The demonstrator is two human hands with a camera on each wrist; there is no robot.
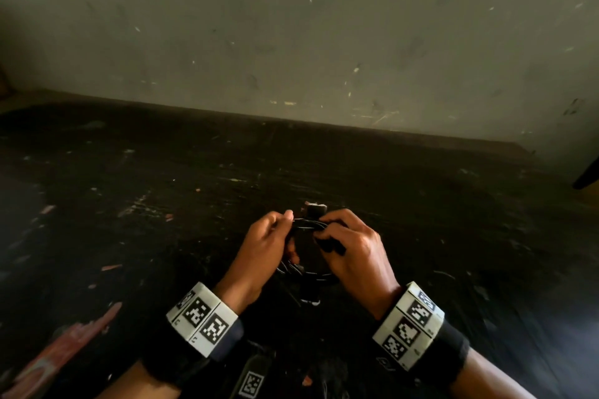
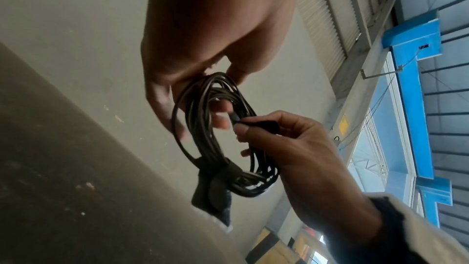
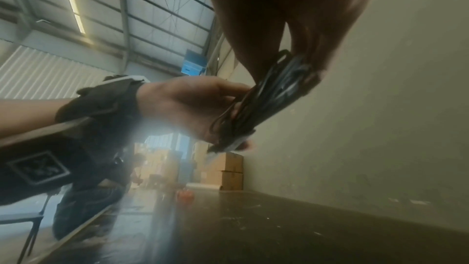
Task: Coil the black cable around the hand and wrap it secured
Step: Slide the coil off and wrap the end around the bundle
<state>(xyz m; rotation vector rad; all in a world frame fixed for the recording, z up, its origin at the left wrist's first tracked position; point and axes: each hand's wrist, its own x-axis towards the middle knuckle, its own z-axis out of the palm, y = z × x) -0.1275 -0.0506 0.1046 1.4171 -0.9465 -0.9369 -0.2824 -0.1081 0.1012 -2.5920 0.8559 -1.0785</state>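
Both hands (image 1: pixel 311 246) (fingers curled) on coiled cable (image 2: pixel 218 138)

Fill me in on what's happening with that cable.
A person holds a coiled black cable above a dark tabletop with both hands. The left hand grips one side of the loops; the right hand pinches the cable's end against the other. A strap already wraps one part of the bundle.

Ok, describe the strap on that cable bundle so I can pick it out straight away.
Start from the dark worktop against the wall; above it the left hand and right hand hold the coiled black cable between them. In the left wrist view, the strap sits at the coil's lower end. It is the only flat, wide band, cinching the thin round loops, its loose tab hanging below.
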